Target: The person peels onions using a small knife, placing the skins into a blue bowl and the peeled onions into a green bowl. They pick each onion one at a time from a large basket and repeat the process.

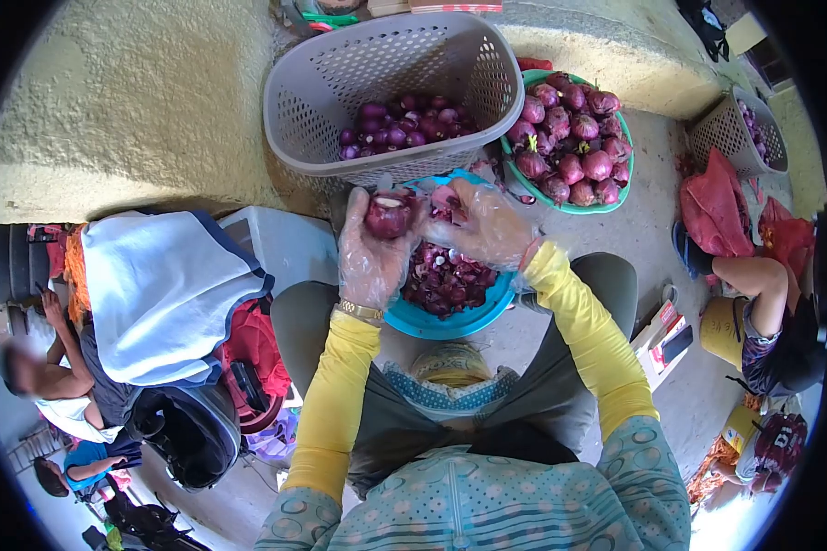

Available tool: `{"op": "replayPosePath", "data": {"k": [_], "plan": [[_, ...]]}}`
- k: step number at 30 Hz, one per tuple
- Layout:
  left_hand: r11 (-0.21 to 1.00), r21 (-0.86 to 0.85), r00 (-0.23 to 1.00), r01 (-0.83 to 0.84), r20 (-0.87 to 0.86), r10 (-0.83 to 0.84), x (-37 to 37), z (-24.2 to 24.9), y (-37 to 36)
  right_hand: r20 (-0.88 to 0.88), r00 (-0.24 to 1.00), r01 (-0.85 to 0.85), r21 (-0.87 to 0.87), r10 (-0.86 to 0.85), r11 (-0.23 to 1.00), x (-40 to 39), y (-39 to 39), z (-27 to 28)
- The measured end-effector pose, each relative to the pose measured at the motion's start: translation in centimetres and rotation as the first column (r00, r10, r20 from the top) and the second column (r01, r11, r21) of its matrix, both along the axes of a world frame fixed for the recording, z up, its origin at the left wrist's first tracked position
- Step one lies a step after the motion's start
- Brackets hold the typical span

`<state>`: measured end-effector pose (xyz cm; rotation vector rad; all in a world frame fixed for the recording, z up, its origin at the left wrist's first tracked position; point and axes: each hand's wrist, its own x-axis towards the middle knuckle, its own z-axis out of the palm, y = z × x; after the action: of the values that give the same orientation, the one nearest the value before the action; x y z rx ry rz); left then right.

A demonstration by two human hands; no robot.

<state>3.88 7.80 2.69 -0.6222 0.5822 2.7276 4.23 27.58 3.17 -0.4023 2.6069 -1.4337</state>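
Note:
My left hand (369, 262), in a clear plastic glove, is closed around a red onion (388, 217) with a pale cut patch on top. Close beside it, my right hand (489, 222), gloved too, has its fingers bent together. A reddish patch shows by its fingertips, but I cannot make out what they grip. Below both hands is a blue basin (487, 315) with loose onion skins (446, 280) in it. Beyond them, a grey perforated basket (308, 101) contains peeled onions (404, 126). Unpeeled red onions (583, 138) fill a green-rimmed basin (586, 210) to the right.
A low concrete wall (156, 101) runs behind the basket. White cloth (165, 294) covers something at left. Red net bags (715, 207) and another basket (735, 138) stand at right. A phone (677, 344) lies on a box. Other people sit on both sides.

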Motion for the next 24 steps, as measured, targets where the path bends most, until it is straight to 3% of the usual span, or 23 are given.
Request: {"op": "replayPosePath", "data": {"k": [1,4,8,11,14,18,20,24], "plan": [[0.995,-0.035,0.991,0.094,-0.089,-0.097,-0.2,-0.3,-0.3,-0.033,0.999,0.042,-0.048,-0.043,0.998,0.1,-0.4,1.1],[0.985,0.091,0.989,0.144,-0.046,-0.14,-0.3,0.2,0.2,0.044,0.997,0.07,-0.015,-0.07,0.997,-0.4,-0.6,3.2],[0.985,0.029,0.977,0.168,-0.141,-0.162,-0.4,-0.9,0.1,0.116,0.986,0.128,-0.098,-0.116,0.987,-0.2,-1.6,3.1],[0.987,-0.054,0.962,0.154,-0.22,-0.162,0.0,-0.2,0.7,0.189,0.953,0.287,-0.32,-0.236,0.903,-0.1,-2.8,-0.5],[0.974,-0.145,0.947,0.171,-0.25,-0.204,0.1,0.8,1.0,0.189,0.956,0.284,-0.415,-0.223,0.864,-0.3,-2.8,0.5],[0.945,-0.191,0.94,0.265,-0.168,-0.297,0.1,0.0,0.1,0.084,0.961,0.276,-0.379,-0.264,0.884,-0.6,-2.6,-1.7],[0.908,-0.285,0.919,0.308,-0.16,-0.361,0.2,0.7,-0.2,0.116,0.961,0.276,-0.411,-0.251,0.869,-0.4,-2.6,-1.1],[0.926,-0.255,0.918,0.279,-0.21,-0.335,0.0,-0.6,-1.0,0.207,0.96,0.269,-0.5,-0.188,0.823,-0.1,-2.8,-0.1]]}}
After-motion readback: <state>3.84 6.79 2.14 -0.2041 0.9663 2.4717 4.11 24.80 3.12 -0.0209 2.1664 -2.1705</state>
